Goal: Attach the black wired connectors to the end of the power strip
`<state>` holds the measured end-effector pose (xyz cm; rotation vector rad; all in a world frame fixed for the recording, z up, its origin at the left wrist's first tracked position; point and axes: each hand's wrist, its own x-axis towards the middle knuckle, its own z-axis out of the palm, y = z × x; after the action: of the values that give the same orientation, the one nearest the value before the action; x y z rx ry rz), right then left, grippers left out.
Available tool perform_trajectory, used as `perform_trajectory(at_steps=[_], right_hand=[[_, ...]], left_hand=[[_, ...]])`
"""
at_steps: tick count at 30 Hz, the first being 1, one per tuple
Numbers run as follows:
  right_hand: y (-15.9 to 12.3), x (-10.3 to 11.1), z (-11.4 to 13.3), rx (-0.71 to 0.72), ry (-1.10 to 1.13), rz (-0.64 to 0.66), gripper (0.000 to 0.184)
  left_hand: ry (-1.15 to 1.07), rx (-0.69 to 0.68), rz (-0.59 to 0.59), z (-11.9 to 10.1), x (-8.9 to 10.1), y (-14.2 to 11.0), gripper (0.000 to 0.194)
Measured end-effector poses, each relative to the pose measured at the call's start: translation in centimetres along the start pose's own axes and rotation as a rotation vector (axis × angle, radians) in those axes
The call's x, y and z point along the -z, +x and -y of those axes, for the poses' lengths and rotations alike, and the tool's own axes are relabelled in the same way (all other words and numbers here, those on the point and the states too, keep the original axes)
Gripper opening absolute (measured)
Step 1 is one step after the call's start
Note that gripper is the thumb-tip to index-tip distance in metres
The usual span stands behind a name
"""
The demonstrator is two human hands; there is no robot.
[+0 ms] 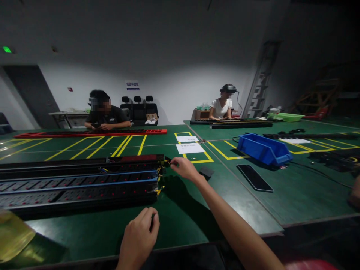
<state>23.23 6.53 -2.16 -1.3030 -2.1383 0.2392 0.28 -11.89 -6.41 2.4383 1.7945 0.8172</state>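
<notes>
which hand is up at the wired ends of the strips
The right hand, fingertips by the wires; the left hand is closer to the table's near edge.

Matt green table (242,210); glossy blue plastic bin (261,150); white paper sheets (190,148).

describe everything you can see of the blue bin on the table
The blue bin looks like glossy molded plastic, with an open top, a thick rim and sloping walls. It stands upright on the green table, set at an angle, just beyond the phone, with yellow tape marked near its left end. The inside is too dark to tell whether it holds anything. Neither the right hand nor the left hand touches it.
</notes>
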Motion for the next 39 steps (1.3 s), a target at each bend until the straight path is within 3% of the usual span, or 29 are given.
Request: perform_trajectory(at_steps=[3,6,16,23,30,34,39], right_hand=[[1.1,-1.9,3.4,0.113,-0.025,0.148,0.022],[1.6,-2.9,4.8,0.139,-0.113,0.230,0.021],[2.3,-3.1,6.2,0.199,-0.177,0.221,0.026],[1.6,-2.8,5.8,0.108,-0.225,0.250,0.023],[1.3,-3.8,6.0,0.076,-0.116,0.188,0.018],[1.9,-4.2,6.4,0.085,0.028,0.083,0.019],[2.7,-2.0,4.2,-0.037,0.278,-0.065,0.035]], left_hand=[[0.004,-0.004,0.004,-0.1,0.1,0.0,0.030],[0.002,-0.009,0.007,-0.1,0.0,-0.1,0.030],[-0.001,0.002,0.007,-0.1,-0.4,-0.3,0.028],[0.011,-0.016,-0.006,0.0,-0.3,-0.3,0.029],[0.014,-0.008,-0.009,0.0,-0.3,-0.2,0.028],[0.021,-0.020,-0.013,-0.1,-0.1,-0.1,0.029],[0.011,-0.018,-0.022,0.0,-0.2,-0.2,0.029]])
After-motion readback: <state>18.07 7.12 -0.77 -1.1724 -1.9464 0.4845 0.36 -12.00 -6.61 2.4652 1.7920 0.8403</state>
